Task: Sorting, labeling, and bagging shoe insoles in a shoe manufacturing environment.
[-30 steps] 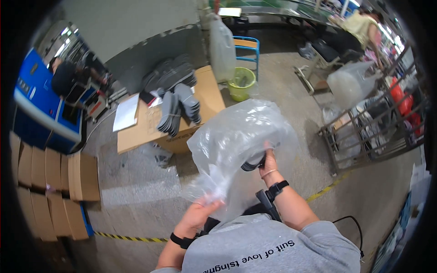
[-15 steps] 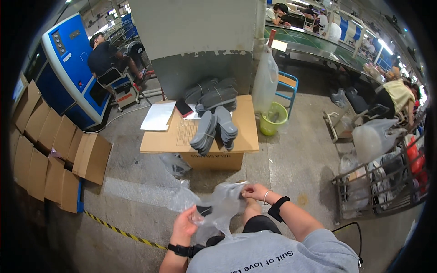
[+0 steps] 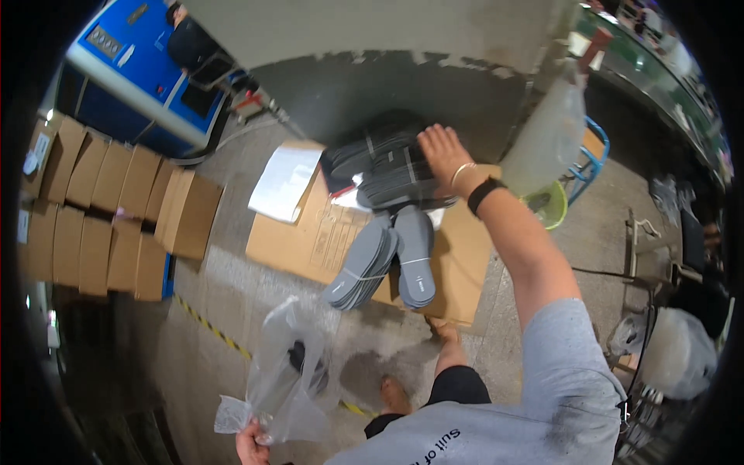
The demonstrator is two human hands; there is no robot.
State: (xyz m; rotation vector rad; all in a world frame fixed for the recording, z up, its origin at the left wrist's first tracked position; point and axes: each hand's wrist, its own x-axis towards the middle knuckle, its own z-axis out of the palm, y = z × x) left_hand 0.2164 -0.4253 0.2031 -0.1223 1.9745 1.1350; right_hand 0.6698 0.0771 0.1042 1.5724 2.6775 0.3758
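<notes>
My left hand [image 3: 252, 443], low at the left, is closed on the gathered edge of a clear plastic bag [image 3: 267, 364], which hangs over the floor. A dark thing shows through the bag; I cannot make out what it is. My right hand [image 3: 448, 159] reaches forward with its fingers stretched out, at the right side of a stack of tied dark insoles [image 3: 391, 167] on a cardboard carton [image 3: 298, 252]. Whether the fingers touch the stack is unclear. Two tied bundles of grey insoles, a left one [image 3: 363, 263] and a right one [image 3: 415, 256], lie nearer me.
White paper sheets [image 3: 285, 182] lie on the carton's left side. A hanging plastic bag [image 3: 546, 139] and a yellow-green bucket [image 3: 552, 206] are at the right. Stacked cartons [image 3: 101, 225] stand left, near a blue machine [image 3: 147, 70] and a seated person [image 3: 192, 45].
My right hand has left the plastic bag and moved forward to the dark insoles. My left hand has moved down and left with the bag. The view has shifted closer to the carton.
</notes>
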